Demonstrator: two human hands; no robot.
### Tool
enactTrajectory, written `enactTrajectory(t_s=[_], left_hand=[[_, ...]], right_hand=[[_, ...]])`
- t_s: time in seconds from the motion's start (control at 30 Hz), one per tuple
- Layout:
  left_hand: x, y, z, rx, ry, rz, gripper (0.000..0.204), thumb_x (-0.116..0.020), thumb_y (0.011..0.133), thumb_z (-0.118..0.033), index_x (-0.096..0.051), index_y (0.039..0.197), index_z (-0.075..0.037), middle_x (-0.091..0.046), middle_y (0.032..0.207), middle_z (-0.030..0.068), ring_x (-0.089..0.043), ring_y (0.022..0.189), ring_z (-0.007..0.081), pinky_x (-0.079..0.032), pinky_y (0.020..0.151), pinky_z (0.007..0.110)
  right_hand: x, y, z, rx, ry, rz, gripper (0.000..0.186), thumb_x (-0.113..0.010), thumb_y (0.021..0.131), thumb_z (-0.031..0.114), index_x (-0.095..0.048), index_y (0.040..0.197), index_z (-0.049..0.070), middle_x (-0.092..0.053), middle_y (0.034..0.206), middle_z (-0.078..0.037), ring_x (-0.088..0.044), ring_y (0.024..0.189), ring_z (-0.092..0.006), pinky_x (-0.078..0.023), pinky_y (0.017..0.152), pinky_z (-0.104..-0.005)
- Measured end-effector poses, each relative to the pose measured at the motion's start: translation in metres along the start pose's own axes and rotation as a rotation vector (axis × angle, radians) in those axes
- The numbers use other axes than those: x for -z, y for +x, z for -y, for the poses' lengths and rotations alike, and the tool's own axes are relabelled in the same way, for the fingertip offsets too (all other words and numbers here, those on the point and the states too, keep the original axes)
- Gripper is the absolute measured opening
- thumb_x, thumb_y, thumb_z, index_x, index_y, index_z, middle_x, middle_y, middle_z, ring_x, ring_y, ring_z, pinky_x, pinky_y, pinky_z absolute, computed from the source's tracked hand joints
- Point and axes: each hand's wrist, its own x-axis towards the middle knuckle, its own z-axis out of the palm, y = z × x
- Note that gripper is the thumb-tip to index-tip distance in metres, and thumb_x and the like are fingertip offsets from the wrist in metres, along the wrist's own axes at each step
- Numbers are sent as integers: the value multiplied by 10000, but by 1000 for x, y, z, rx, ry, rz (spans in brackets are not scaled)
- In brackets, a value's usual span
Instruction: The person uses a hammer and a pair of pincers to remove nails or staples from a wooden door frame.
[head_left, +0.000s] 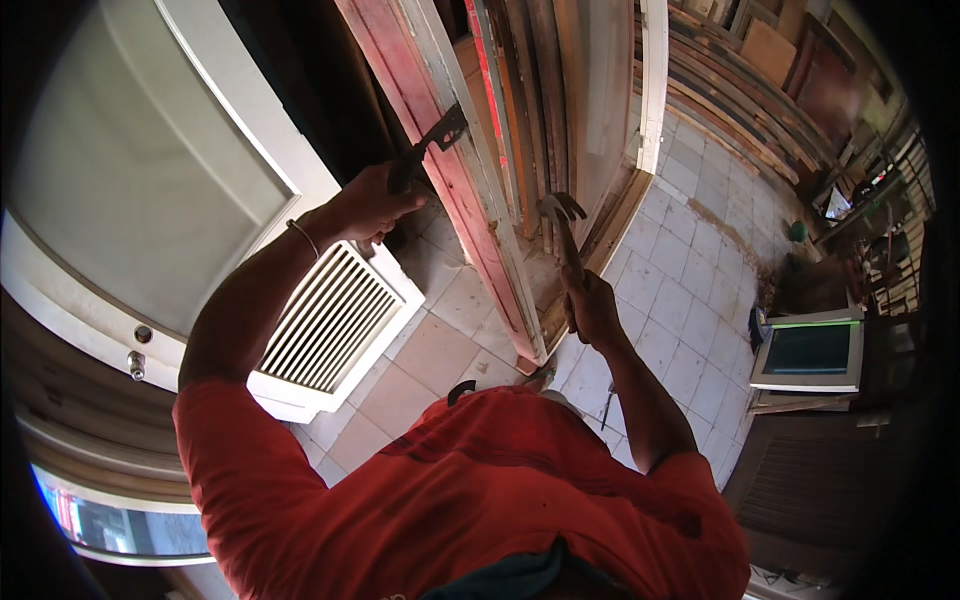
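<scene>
My left hand [378, 203] is closed round the handle of a dark, flat-bladed tool [443, 130]. Its wide end lies against the edge of an upright wooden frame [450, 180], which has worn pink and whitish faces. I cannot tell whether the blade is in the wood or only touching it. In my right hand [592, 312] is a claw hammer [562, 215], gripped by the handle. The hammer's head is raised to the right of the frame, apart from the tool.
A white door [160, 200] with a louvred vent [330, 320] leans at the left. Long boards [545, 100] stand behind the frame, and more timber [745, 100] is stacked at the far right. A small white-framed panel [810, 352] rests on the right over the tiled floor [675, 290].
</scene>
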Motion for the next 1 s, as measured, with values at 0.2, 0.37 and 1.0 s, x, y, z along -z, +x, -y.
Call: enactTrajectory(t_s=[0.2,0.37,1.0], left_hand=[[-52,25,34,99,-452,-193,224,-681,951,-280,-552,1044,-123,-457,617,-50,-410,414,61,-325,344,265],[-174,87,99,-383,-396,-768,256,-657,969,-290,-574,1048,-61,-545,676,-13,-525,556,68,-427,472,278],[92,-106,-151,16,350,-208,350,-647,968,-431,-557,942,-93,-469,642,-64,-406,468,2,-289,381,179]], right_hand=[[-5,-5,-27,-76,161,-21,400,-630,960,407,-539,815,45,-503,567,-2,-467,410,-96,-378,390,-293],[-14,-3,-27,-83,223,18,336,-636,966,328,-525,808,53,-491,554,0,-459,401,-98,-393,385,-298],[-34,19,-16,-39,416,15,365,-604,998,350,-488,777,83,-492,521,-2,-464,387,-98,-370,372,-276]])
